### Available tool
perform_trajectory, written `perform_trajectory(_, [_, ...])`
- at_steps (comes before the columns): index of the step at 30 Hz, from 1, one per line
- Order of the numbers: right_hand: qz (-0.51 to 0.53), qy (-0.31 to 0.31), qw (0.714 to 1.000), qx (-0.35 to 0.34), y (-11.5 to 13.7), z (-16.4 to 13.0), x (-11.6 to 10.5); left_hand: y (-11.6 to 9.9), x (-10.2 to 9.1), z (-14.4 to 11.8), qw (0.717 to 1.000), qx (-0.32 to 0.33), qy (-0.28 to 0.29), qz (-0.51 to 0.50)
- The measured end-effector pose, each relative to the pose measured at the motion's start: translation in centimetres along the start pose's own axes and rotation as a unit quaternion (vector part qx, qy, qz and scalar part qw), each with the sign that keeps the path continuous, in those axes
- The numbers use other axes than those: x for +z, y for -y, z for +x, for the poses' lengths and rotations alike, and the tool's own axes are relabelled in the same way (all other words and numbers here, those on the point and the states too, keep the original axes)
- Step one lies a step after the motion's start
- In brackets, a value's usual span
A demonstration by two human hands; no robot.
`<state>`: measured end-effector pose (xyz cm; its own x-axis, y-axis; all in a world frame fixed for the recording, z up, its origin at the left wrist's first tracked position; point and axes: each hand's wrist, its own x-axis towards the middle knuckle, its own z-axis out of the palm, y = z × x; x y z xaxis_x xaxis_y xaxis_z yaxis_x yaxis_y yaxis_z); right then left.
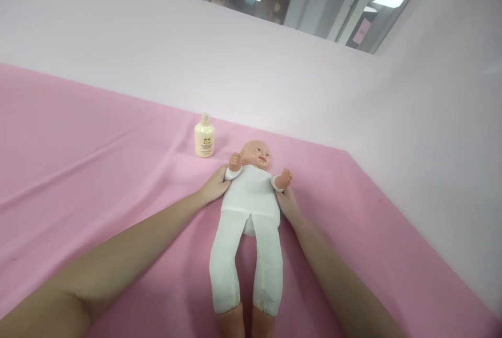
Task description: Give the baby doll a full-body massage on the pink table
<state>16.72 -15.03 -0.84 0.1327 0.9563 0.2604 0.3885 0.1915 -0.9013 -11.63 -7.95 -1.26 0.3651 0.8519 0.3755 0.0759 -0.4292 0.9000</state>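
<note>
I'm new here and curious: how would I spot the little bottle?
Start at the pink sheet and find the baby doll lying between the person's hands. The bottle stands upright just beyond its head, to the left: small, cream, the only container there.

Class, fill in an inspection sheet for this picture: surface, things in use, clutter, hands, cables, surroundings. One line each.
Surface: pink cloth covering the whole top, with a few long creases.
Things in use: doll in white clothes lying face up, head away from the person, bare feet toward them.
Clutter: one cream bottle standing upright beyond the doll's head, apart from it.
Hands: left hand against the doll's side under its raised arm; right hand against the other side; whether either has a closed grip cannot be told.
Cables: nothing seen.
Surroundings: pale wall behind and at the right; ceiling lights and a dark opening above it.
</note>
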Motion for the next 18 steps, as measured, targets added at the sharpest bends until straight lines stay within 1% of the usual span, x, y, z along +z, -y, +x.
perform_trajectory(3, [0.007,-0.001,1.0,0.024,0.1,-0.1,0.0,0.2,0.0,0.0,1.0,-0.001,-0.001,-0.002])
perform_trajectory(12, [-0.002,-0.009,1.0,0.026,-0.4,0.0,0.1,-0.5,0.0,0.0,1.0,0.004,0.002,0.006])
perform_trajectory(18, [-0.001,-0.009,1.0,0.026,0.0,0.0,0.1,-0.9,-0.1,-0.1,1.0,0.004,0.011,0.006])
